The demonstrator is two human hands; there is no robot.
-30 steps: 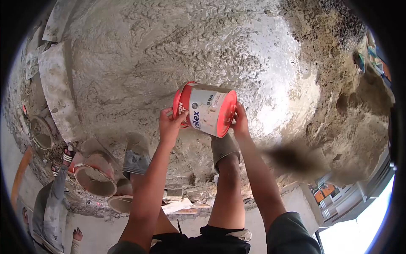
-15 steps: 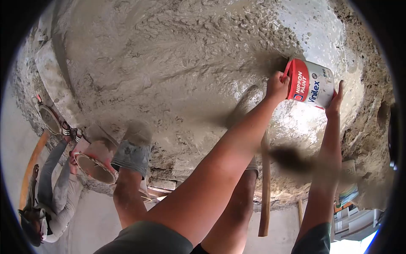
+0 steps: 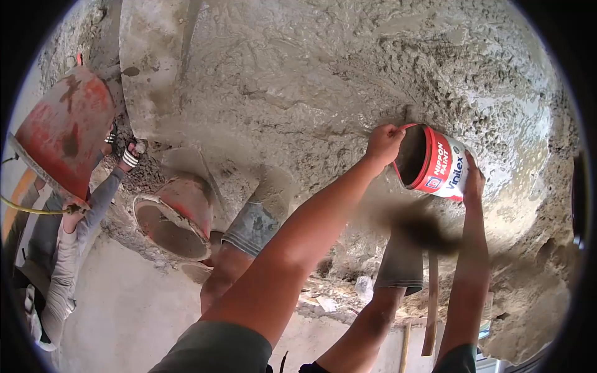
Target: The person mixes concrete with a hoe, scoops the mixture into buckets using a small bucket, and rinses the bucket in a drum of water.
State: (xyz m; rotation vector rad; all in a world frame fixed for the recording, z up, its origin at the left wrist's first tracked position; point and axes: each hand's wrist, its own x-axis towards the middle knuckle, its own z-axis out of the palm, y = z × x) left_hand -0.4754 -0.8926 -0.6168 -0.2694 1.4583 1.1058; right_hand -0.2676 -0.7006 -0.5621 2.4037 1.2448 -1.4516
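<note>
Paint bucket (image 3: 446,165) tipped, left hand (image 3: 384,148) gripping its rim, right hand (image 3: 474,179) holding base end; wet concrete (image 3: 298,81) spread wide, lumpy, unsmoothed.

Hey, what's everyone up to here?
The person wearing the camera is holding a tilted paint bucket over wet grey mix. Their left hand is at its open end, their right hand near its base. On the picture's left, a co-worker's hand is at the rim of a red bucket.
</note>
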